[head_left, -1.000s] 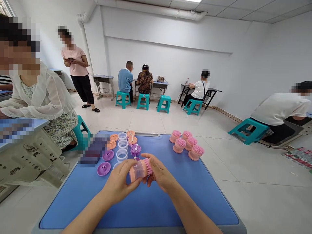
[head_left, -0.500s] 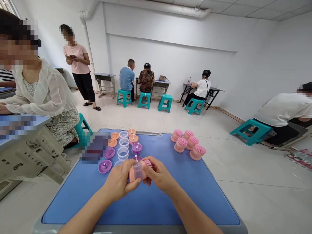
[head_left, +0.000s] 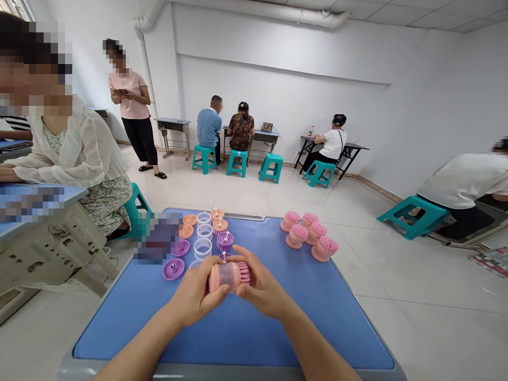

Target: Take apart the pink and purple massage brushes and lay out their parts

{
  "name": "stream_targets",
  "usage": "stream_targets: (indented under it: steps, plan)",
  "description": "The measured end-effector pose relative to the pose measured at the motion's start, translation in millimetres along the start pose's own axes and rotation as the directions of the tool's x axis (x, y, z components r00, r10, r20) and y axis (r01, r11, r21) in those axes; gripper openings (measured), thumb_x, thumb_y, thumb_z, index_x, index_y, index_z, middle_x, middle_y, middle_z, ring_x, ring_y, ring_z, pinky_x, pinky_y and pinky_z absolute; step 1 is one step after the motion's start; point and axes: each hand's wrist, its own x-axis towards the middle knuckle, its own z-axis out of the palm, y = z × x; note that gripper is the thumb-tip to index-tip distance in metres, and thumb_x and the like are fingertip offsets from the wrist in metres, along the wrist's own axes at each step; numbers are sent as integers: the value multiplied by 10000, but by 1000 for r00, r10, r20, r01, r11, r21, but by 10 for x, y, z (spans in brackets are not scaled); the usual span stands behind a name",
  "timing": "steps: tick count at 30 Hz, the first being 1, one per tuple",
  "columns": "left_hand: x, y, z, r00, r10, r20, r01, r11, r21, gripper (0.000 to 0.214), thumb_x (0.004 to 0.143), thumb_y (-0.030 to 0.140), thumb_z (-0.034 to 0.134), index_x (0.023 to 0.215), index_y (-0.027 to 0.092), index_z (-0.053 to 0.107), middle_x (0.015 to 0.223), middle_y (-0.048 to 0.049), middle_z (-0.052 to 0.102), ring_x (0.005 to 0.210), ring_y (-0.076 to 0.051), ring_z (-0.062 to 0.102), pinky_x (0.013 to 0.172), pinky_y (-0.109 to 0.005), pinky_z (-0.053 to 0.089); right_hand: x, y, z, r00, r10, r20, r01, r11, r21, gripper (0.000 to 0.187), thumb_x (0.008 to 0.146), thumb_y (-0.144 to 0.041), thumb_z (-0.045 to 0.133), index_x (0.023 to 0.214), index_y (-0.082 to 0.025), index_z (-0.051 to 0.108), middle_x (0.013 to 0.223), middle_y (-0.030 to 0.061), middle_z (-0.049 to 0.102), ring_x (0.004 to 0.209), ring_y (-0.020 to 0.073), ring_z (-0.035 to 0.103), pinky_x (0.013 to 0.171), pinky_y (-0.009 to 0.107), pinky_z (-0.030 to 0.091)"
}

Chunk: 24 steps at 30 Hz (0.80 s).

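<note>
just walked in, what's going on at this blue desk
A person holds a pink-bristled brush sideways above the blue desk. The left hand has its orange base end in its grip; the right hand is cupped about the bristle end, though how firmly is hard to tell. To the left, orange caps, purple caps, clear rings and bristle heads lie in rows. Five similar brushes stand clustered on the right.

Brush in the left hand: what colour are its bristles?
Pink. The bristles of the held brush show best in the head view.
</note>
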Motion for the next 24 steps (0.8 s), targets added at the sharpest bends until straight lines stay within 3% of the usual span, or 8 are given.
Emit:
stream_targets:
  steps: [2, 4, 8, 12, 15, 18, 20, 24]
  plan:
    - [-1, 2, 1, 1000, 10, 7, -10, 1000, 5, 333, 820, 477, 381, 956, 181, 448, 728, -14, 573, 585, -154, 516, 525, -252, 388, 16, 21, 1, 998, 62, 29, -63, 997, 50, 566, 805, -569, 447, 1222, -187, 425, 858, 52, 592, 726, 168, 585, 622, 302, 483]
    - [-2, 1, -1, 1000, 12, 4, -12, 1000, 8, 334, 819, 477, 378, 953, 180, 452, 731, -16, 579, 591, -157, 521, 531, -254, 391, 20, 17, 5, 997, 70, 13, -70, 997, 28, 464, 825, -529, 450, 1126, -180, 503, 768, 19, 574, 643, 136, 552, 581, 275, 466]
    - [-1, -11, -9, 1000, -13, -24, 13, 1000, 2, 328, 821, 458, 378, 964, 170, 448, 714, -11, 565, 552, -146, 498, 493, -241, 365, -4, -40, 9, 1000, -15, -24, 14, 999, -47, 456, 717, -385, 666, 1116, -221, 518, 983, 32, 577, 842, 162, 555, 759, 299, 470]
    - [2, -17, -11, 998, -22, -51, 22, 1000, -2, 313, 821, 441, 385, 969, 171, 447, 720, -11, 563, 550, -142, 497, 488, -238, 363, -2, -36, 3, 1000, 4, -21, -3, 1000, 31, 591, 704, -404, 676, 1215, -229, 436, 1167, 74, 515, 998, 199, 533, 841, 324, 457]
    - [5, -13, -13, 999, -26, -31, 25, 1000, -18, 305, 824, 443, 382, 966, 180, 445, 716, -6, 562, 554, -141, 499, 494, -236, 363, 28, 19, -2, 998, 66, -3, -66, 991, 117, 580, 756, -502, 579, 1225, -202, 413, 1000, 64, 569, 809, 162, 583, 674, 292, 492]
    - [11, -9, -16, 999, -32, -1, 32, 998, -51, 301, 833, 442, 373, 966, 180, 441, 714, -3, 561, 564, -140, 501, 501, -235, 365, 48, 49, -3, 994, 107, 11, -107, 988, 115, 503, 804, -531, 489, 1153, -170, 467, 769, 13, 558, 609, 118, 550, 515, 250, 455]
    - [15, -8, -16, 999, -52, 2, 52, 997, -60, 297, 835, 437, 374, 963, 179, 443, 716, -2, 562, 572, -140, 503, 502, -234, 364, 45, 42, 2, 995, 99, -7, -98, 990, 98, 440, 781, -484, 558, 1097, -183, 504, 781, 9, 554, 627, 117, 542, 523, 246, 456]
    - [9, -1, -10, 996, -84, 3, 84, 994, -63, 309, 832, 430, 381, 981, 167, 447, 707, -3, 562, 576, -141, 490, 514, -241, 364, 25, 17, 14, 998, 50, -35, -46, 992, 114, 448, 715, -402, 671, 1093, -223, 512, 958, 37, 578, 827, 160, 556, 715, 292, 482]
